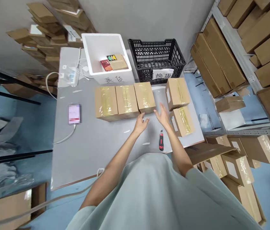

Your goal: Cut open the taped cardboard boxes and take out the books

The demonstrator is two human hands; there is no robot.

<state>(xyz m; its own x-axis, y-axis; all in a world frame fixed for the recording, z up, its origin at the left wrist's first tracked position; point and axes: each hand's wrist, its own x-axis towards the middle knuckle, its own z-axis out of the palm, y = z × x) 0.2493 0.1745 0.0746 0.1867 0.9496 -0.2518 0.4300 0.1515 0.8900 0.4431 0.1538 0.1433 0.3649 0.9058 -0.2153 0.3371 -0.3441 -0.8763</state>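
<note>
Three taped cardboard boxes stand in a row on the grey table [89, 143]: a left box [105, 103], a middle box [126, 101] and a right box [144, 96]. Two more taped boxes lie to the right, a far one [177, 93] and a near one [182, 121]. My left hand [141, 123] hovers just in front of the row, fingers loosely curled and holding nothing. My right hand [163, 115] is open with fingers spread, between the row and the near right box. A red and black utility knife [161, 141] lies on the table below my right hand.
A white foam bin [94, 51] with a few small packages and a black plastic crate [157, 59] stand at the table's back. A phone [74, 114] on a cable lies at left. Shelves of cartons [257, 48] rise at right; more boxes [235, 166] sit on the floor.
</note>
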